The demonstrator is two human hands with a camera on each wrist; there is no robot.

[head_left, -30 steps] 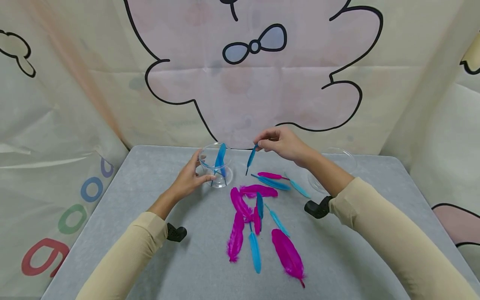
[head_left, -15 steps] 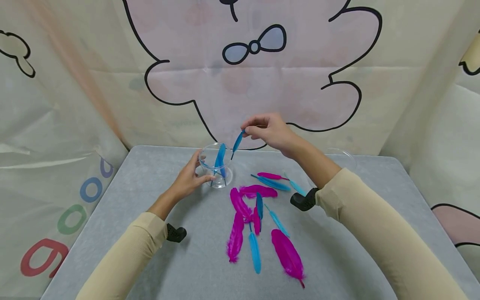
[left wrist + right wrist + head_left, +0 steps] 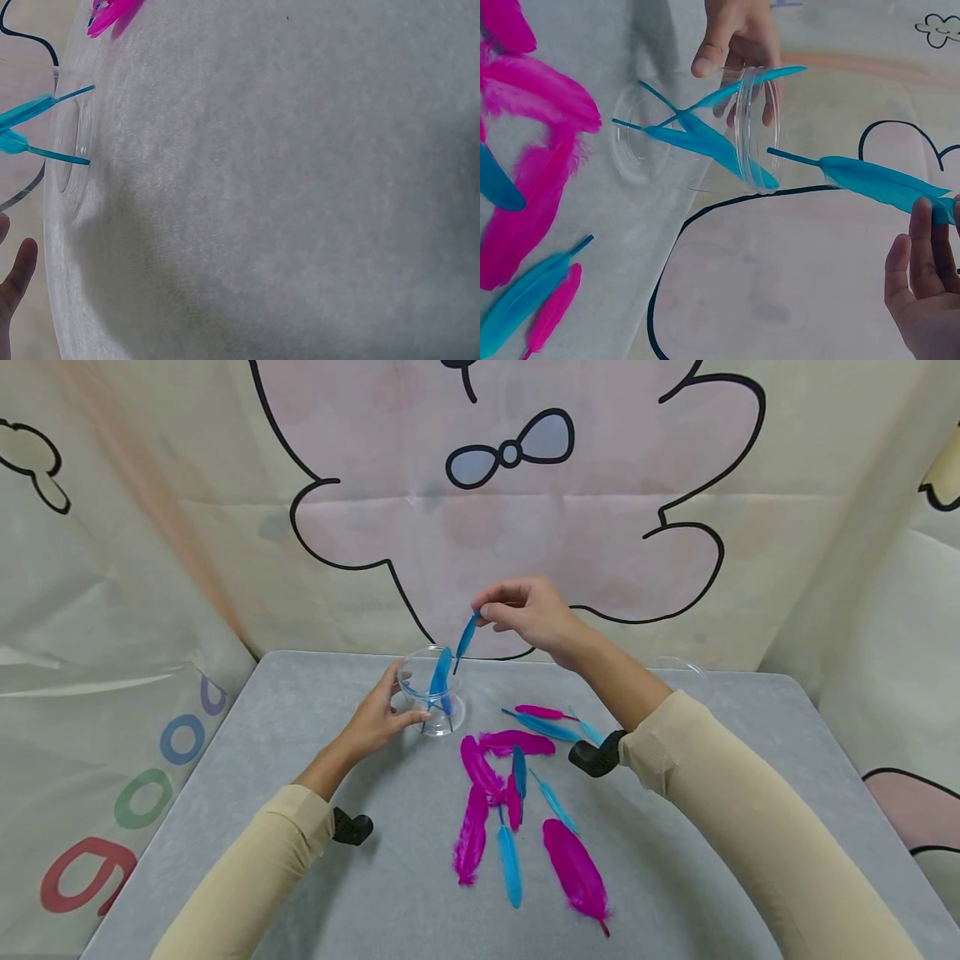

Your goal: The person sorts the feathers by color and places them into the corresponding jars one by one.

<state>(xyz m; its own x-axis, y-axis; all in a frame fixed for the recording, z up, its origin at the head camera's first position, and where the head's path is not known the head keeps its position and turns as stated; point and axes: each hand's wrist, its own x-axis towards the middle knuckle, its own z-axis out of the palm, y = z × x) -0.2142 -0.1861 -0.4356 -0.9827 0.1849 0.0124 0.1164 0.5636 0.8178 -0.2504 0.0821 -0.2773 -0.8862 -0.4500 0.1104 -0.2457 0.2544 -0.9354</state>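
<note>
My left hand [image 3: 377, 717] holds a clear footed plastic cup [image 3: 454, 718] at the table's back edge, thumb in front and fingers round its far side. Blue feathers [image 3: 441, 672] stand in the cup, quills down, one leaning past the rim. Between thumb and fingertips my right hand [image 3: 531, 612] pinches another blue feather [image 3: 881, 180] by its vane end. Its bare quill points down, just outside and above the cup's right rim. In the left wrist view only a few fingertips [image 3: 21, 274] show beside the cup.
Several magenta feathers [image 3: 573, 868] and blue feathers [image 3: 510, 864] lie loose on the grey table [image 3: 405, 877]. Behind my right forearm, partly hidden, is another clear container [image 3: 686, 667]. A printed backdrop [image 3: 360, 527] rises right behind the table.
My right hand has moved left and slightly up with the blue feather, bringing its quill to the cup's rim. The left hand and the cup have stayed in place.
</note>
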